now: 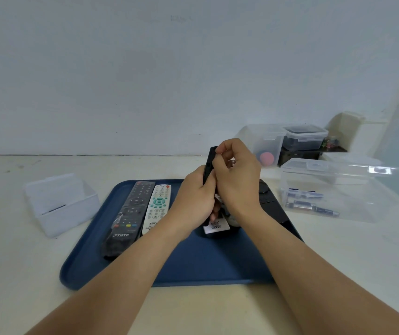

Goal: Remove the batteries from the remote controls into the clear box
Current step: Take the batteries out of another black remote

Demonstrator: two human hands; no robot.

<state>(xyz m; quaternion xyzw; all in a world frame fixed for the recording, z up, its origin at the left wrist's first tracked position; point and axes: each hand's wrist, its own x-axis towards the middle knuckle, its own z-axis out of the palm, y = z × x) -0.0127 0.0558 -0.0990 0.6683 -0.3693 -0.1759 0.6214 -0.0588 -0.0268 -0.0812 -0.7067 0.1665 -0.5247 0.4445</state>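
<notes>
batteries (312,206), slim cylinders in dark and blue wrappers, are seen lying loose on the floor of the clear plastic box (334,189) at the right of the blue plastic tray (193,262); several have already been collected there.

a black remote control (210,165) is held upright above the tray. it is gripped around its lower half by the left hand (194,201), fingers wrapped closed. the right hand (237,175) is curled over the upper back of the same remote, fingertips pinched together at its edge; whether a battery or a cover is pinched cannot be told, since the compartment is hidden by the fingers.

a long black remote with coloured buttons (127,216) and a white remote with teal buttons (157,206) lie side by side, face up, on the left of the tray. a dark remote back with a white label (216,226) rests on the tray below the hands.

step in hand, as judged: batteries are being worked out of the black remote. the next move calls for a firm pinch and a lift clear of the compartment, then a carry to the right and a release over the clear box.
</notes>
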